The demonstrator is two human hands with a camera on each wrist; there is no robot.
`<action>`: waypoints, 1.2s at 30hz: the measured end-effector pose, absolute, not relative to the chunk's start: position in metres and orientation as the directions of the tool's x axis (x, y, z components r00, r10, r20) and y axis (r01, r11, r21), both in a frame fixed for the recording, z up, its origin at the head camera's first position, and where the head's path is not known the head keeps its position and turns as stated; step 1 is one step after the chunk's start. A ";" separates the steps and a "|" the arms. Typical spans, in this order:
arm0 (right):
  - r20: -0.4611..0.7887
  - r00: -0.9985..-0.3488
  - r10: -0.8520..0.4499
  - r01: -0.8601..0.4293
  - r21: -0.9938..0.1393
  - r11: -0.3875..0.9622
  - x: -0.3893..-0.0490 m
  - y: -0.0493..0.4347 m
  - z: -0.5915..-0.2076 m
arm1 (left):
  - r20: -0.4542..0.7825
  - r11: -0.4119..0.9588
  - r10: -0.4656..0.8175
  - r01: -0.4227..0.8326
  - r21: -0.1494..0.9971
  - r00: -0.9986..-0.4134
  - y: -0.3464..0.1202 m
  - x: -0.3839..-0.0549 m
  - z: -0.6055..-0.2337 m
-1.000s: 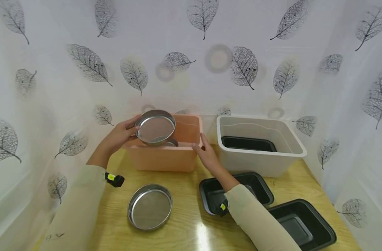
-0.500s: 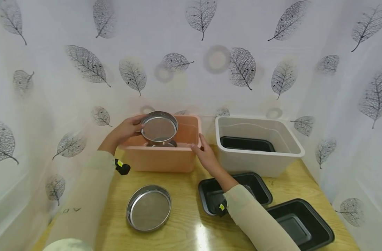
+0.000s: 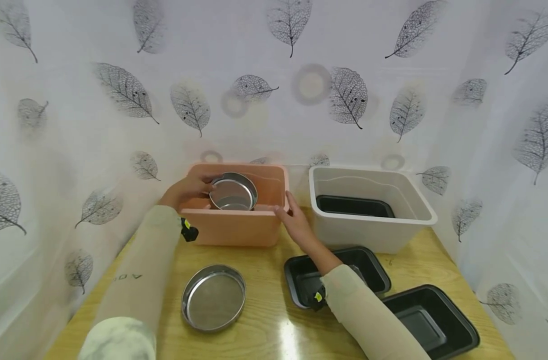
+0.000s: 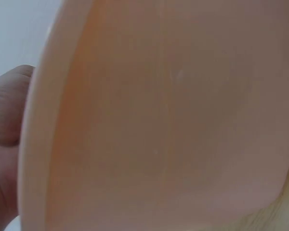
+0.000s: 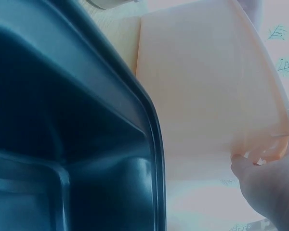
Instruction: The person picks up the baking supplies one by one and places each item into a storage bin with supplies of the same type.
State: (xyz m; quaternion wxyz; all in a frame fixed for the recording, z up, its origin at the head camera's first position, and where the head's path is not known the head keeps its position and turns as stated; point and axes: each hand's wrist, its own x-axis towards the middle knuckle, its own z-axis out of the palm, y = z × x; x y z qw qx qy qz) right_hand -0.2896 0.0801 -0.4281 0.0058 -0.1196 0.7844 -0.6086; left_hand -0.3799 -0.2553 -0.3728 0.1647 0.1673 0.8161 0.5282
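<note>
My left hand (image 3: 192, 189) holds a round metal sieve (image 3: 233, 194) by its left rim, inside the mouth of the orange plastic bin (image 3: 233, 229). The sieve is tilted, and the bin's front wall hides its lower edge. In the left wrist view, part of the left hand (image 4: 7, 144) shows behind the bin's rim (image 4: 36, 159). At the bin's front right corner, my right hand (image 3: 296, 222) grips the rim, its thumb (image 5: 241, 166) on the near side. A second round sieve (image 3: 214, 298) lies on the table in front of the bin.
Right of the orange bin stands a white bin (image 3: 359, 232) with a dark pan (image 3: 355, 206) inside. Two black rectangular loaf pans, one partly under my right forearm (image 3: 368, 270) and one nearer the front (image 3: 429, 320), sit on the wooden table (image 3: 265, 285). A leaf-print curtain (image 3: 274, 120) hangs behind.
My left hand has moved right and down, lowering the sieve from above the orange bin's rim into its mouth. The right hand has stayed at the bin's corner.
</note>
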 end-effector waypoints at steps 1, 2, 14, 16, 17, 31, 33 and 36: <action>0.138 -0.972 -0.193 -0.181 -0.956 0.230 -0.290 0.080 -0.428 | -0.103 0.402 0.445 0.096 0.911 -0.890 -0.254 -0.381 -0.374; 0.138 -0.971 -0.194 -0.182 -0.956 0.231 -0.290 0.081 -0.429 | -0.116 0.412 0.444 0.088 0.907 -0.888 -0.253 -0.382 -0.375; 0.133 -0.969 -0.207 -0.181 -0.956 0.233 -0.290 0.079 -0.432 | -0.229 0.465 0.394 -0.022 0.885 -0.890 -0.251 -0.387 -0.386; 0.132 -0.970 -0.206 -0.181 -0.954 0.240 -0.290 0.079 -0.432 | -0.232 0.476 0.390 -0.021 0.879 -0.891 -0.252 -0.388 -0.388; 0.131 -0.970 -0.204 -0.180 -0.953 0.244 -0.290 0.079 -0.432 | -0.234 0.485 0.388 -0.019 0.875 -0.892 -0.252 -0.388 -0.388; 0.127 -0.970 -0.207 -0.177 -0.954 0.241 -0.291 0.080 -0.431 | -0.163 0.574 0.337 0.065 0.817 -0.927 -0.250 -0.388 -0.379; 0.118 -0.971 -0.210 -0.168 -0.956 0.239 -0.292 0.081 -0.431 | -0.152 0.577 0.347 0.083 0.812 -0.925 -0.250 -0.388 -0.376; 0.099 -0.970 -0.223 -0.153 -0.959 0.238 -0.292 0.083 -0.429 | -0.118 0.551 0.362 0.110 0.827 -0.924 -0.249 -0.388 -0.371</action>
